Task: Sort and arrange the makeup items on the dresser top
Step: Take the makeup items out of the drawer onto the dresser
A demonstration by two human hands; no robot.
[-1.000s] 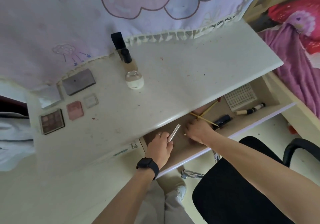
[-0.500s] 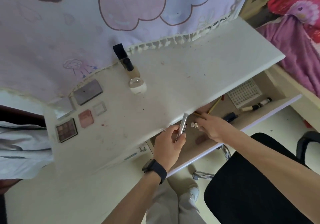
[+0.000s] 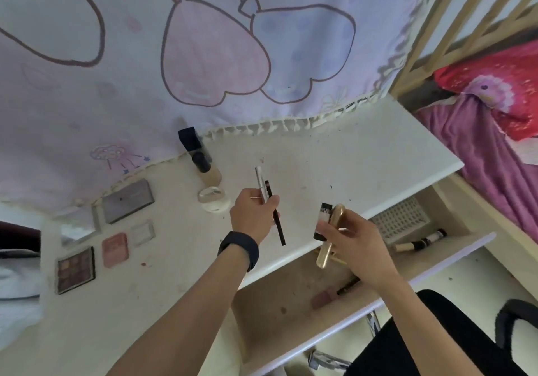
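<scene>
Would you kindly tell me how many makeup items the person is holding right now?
4: a silver tube and a dark pencil in the left hand; a black-and-white tube and a gold tube in the right hand. Fingers may hide more.

Bedroom (home): pink-blanketed bed (image 3: 477, 154) beside makeup-strewn dresser (image 3: 364, 154).

- I see the dresser top (image 3: 349, 154) as smooth, faintly glossy white, flecked with stains.
- The silver tube (image 3: 259, 180) at centre frame looks like bright polished metal. The dark pencil (image 3: 279, 230) beside it is matt.
- The gold tube (image 3: 325, 255), right of centre, has a shiny metallic finish.
- The curtain (image 3: 203, 55) across the top is soft printed cloth with a fringed hem.
- The bed rails (image 3: 431, 26) at upper right are bare pale wood.
- The drawer floor (image 3: 276, 297) at lower centre looks like matt, raw board.
</scene>
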